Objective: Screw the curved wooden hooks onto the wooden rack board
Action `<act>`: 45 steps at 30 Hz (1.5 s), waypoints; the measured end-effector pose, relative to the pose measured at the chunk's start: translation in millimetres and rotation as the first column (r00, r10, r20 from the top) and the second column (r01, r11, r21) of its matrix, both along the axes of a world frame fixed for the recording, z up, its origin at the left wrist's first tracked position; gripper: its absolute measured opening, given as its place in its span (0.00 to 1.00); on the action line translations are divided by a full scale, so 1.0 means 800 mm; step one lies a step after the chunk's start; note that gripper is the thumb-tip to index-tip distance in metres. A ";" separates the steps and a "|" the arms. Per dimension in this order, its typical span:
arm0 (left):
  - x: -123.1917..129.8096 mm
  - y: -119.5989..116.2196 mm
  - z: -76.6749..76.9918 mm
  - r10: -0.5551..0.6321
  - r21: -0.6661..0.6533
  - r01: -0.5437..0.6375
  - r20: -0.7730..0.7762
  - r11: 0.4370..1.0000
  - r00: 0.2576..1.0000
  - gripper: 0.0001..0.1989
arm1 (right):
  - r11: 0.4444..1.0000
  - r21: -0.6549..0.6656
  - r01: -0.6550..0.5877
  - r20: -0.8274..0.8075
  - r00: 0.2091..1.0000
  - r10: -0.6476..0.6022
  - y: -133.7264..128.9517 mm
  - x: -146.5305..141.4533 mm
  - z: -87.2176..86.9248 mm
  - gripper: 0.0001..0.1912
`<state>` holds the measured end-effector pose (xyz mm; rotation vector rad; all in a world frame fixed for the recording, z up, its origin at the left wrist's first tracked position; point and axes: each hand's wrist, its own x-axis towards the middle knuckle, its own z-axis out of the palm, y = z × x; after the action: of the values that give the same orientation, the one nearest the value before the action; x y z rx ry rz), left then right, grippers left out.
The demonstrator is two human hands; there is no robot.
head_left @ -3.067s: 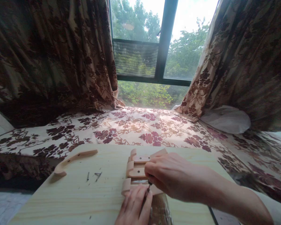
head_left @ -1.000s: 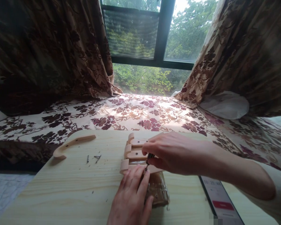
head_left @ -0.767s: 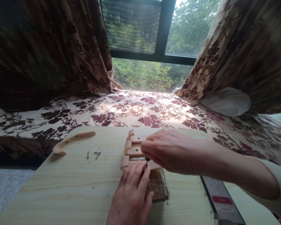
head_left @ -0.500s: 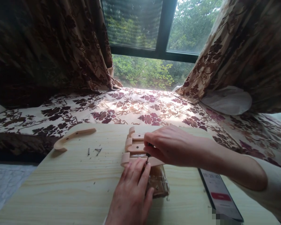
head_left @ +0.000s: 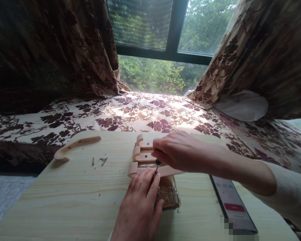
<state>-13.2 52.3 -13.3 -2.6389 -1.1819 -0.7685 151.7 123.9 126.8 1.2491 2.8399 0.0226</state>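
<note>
My right hand (head_left: 167, 150) is closed around a small screwdriver (head_left: 157, 166), its shaft pointing down to a screw in the nearest curved wooden piece (head_left: 172, 170). Flat on that piece and the block beneath, my left hand (head_left: 142, 197) has its fingers stretched out beside the screwdriver tip. Two more curved wooden pieces (head_left: 141, 156) with dark screws lie in a row just behind. Under them is a brown block (head_left: 169, 194) wrapped in clear plastic, its near end showing to the right of my left hand.
A loose curved wooden piece (head_left: 76, 145) lies at the table's back left. Several screws (head_left: 103, 161) and small dark bits are scattered nearby. A phone (head_left: 232, 204) showing a timer lies at the right of the pale wooden table (head_left: 65, 201). Beyond are patterned fabric, curtains and a window.
The view has shifted slightly. My right hand has turned a little on the screwdriver, and more of the tool's dark lower handle shows. My left hand stays on the wooden piece.
</note>
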 end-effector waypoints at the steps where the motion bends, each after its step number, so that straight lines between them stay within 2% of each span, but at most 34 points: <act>1: 0.000 0.000 0.000 0.001 0.005 -0.001 -0.002 1.000 1.000 0.23 | 1.000 0.015 0.025 0.020 0.999 -0.025 0.000 -0.001 0.001 0.15; 4: 0.002 0.000 0.000 0.010 0.012 -0.010 -0.013 1.000 1.000 0.24 | 1.000 -0.015 -0.009 0.056 0.998 0.010 -0.005 -0.002 0.010 0.13; 8: 0.003 0.000 -0.003 0.015 0.025 -0.015 -0.027 1.000 1.000 0.24 | 0.972 -0.059 -0.228 -0.018 0.974 0.227 -0.013 0.000 0.016 0.08; 10: 0.002 0.000 -0.004 0.010 0.040 -0.009 -0.028 0.999 1.000 0.24 | 0.960 -0.049 -0.275 -0.026 0.961 0.275 -0.013 0.001 0.011 0.08; 12: 0.000 0.001 -0.006 0.002 0.063 0.000 -0.032 0.998 0.999 0.24 | 0.969 -0.045 -0.245 -0.012 0.970 0.244 -0.010 0.001 0.003 0.10; 15: -0.004 0.004 -0.009 0.001 0.104 0.005 -0.053 0.995 0.999 0.25 | 0.995 -0.027 -0.100 -0.013 0.995 0.100 -0.004 0.000 -0.008 0.13; 17: -0.006 0.007 -0.012 0.001 0.141 0.009 -0.069 0.990 0.998 0.25 | 1.000 -0.008 -0.023 -0.013 1.000 0.023 -0.001 0.000 -0.010 0.14; 19: -0.007 0.009 -0.014 -0.005 0.172 0.020 -0.084 0.985 0.996 0.25 | 1.000 -0.010 -0.004 0.013 1.000 0.004 -0.002 0.001 -0.006 0.15; 22: -0.007 0.010 -0.016 -0.003 0.197 0.019 -0.081 0.980 0.997 0.25 | 0.999 -0.044 -0.021 0.040 0.999 0.022 -0.008 0.001 0.011 0.10; 25: -0.006 0.008 -0.013 0.007 0.177 0.003 -0.057 0.984 0.998 0.24 | 0.990 -0.094 -0.105 0.061 0.992 0.111 -0.015 -0.001 0.027 0.04; 29: -0.004 0.007 -0.010 -0.003 0.172 0.007 -0.022 0.985 1.000 0.22 | 0.965 -0.126 -0.229 0.019 0.972 0.233 -0.018 -0.003 0.024 0.07; 33: -0.003 0.009 -0.010 0.001 0.209 0.012 -0.058 0.978 0.998 0.22 | 0.988 -0.063 -0.141 -0.039 0.990 0.139 -0.015 0.001 0.002 0.11; 36: -0.003 0.008 -0.009 0.013 0.222 0.005 -0.082 0.975 0.997 0.24 | 0.997 -0.053 -0.052 -0.045 0.998 0.050 -0.012 0.002 -0.004 0.12; 39: -0.004 0.009 -0.009 0.011 0.242 0.011 -0.089 0.970 0.996 0.24 | 0.997 -0.064 -0.042 -0.016 0.999 0.041 -0.011 0.000 0.007 0.10; 42: -0.004 0.010 -0.010 0.007 0.261 0.018 -0.095 0.965 0.995 0.24 | 0.990 -0.095 -0.106 0.041 0.993 0.111 -0.013 -0.003 0.023 0.08; 45: -0.005 0.010 -0.012 0.007 0.261 0.017 -0.089 0.965 0.996 0.23 | 0.978 -0.124 -0.166 0.069 0.982 0.175 -0.015 -0.004 0.028 0.09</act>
<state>-16.9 60.3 -22.7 -2.4324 -0.9769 -0.7426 148.7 111.8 149.0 0.9577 2.8246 -0.0867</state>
